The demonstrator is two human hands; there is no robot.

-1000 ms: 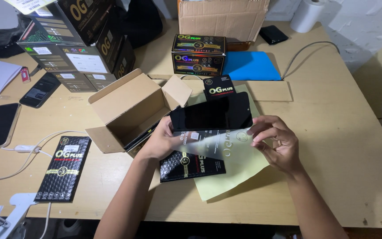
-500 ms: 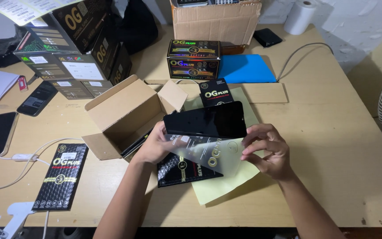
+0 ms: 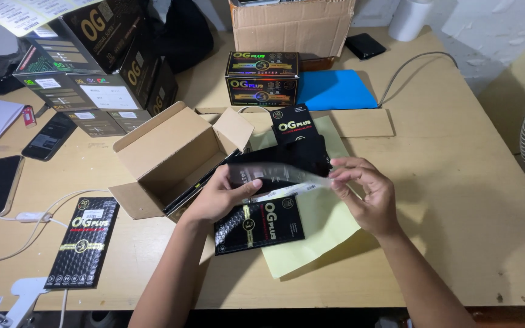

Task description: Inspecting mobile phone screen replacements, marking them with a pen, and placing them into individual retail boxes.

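My left hand (image 3: 223, 195) grips the near-left end of a black phone (image 3: 287, 163), thumb on top and fingers under it, holding it tilted above the table (image 3: 457, 200). My right hand (image 3: 369, 197) pinches the edge of a thin clear film (image 3: 287, 176) between thumb and fingertips; the film lies across the phone's face and bends a little as it spans from one hand to the other. Both grips are closed, one on the phone, one on the film.

Below the phone lie a flat black packet (image 3: 259, 223) and a pale yellow sheet (image 3: 317, 228). Another black packet (image 3: 293, 123) stands just behind the phone. An open cardboard box (image 3: 165, 159) sits to the left, touching my left wrist's side of the work.

I judge this to be the film-handling step: the film is partly against the screen, but whether it is going on or coming off I cannot tell. The next move calls for a steady left hold and a slow, even pull by the right.
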